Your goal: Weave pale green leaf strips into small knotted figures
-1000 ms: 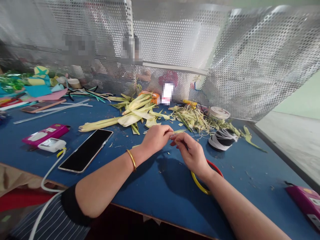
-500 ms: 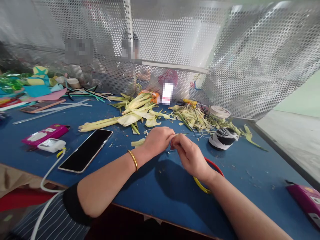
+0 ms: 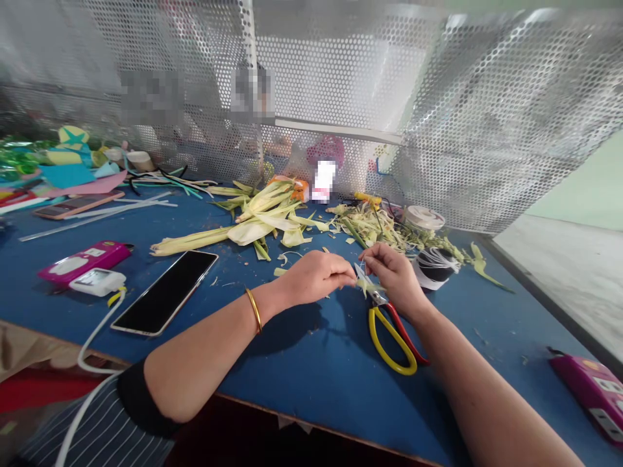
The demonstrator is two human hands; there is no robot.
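Observation:
My left hand [image 3: 318, 279], with a gold bangle at the wrist, is closed, its fingertips on a small pale piece of corn husk [image 3: 363, 283]. Just to the right, my right hand [image 3: 393, 275] pinches a fine white thread [image 3: 362, 263]. Below the hands, scissors [image 3: 395, 337] with one yellow and one red handle lie on the blue table [image 3: 311, 383], blades pointing away from me. Part of the red handle is behind my right wrist. A black-and-white spool of thread [image 3: 433, 267] stands just beyond my right hand.
Corn husks [image 3: 257, 224] lie behind my hands, with a heap of shredded husk [image 3: 372, 227] to their right. A black-screened phone [image 3: 165, 292], a pink power strip [image 3: 87, 263] and a white charger [image 3: 98, 281] lie left. Perforated mesh [image 3: 335, 78] closes off the back.
My hands have moved apart slightly; the right one shifted right and away from me, uncovering the scissors. The left hand moved a little to the right.

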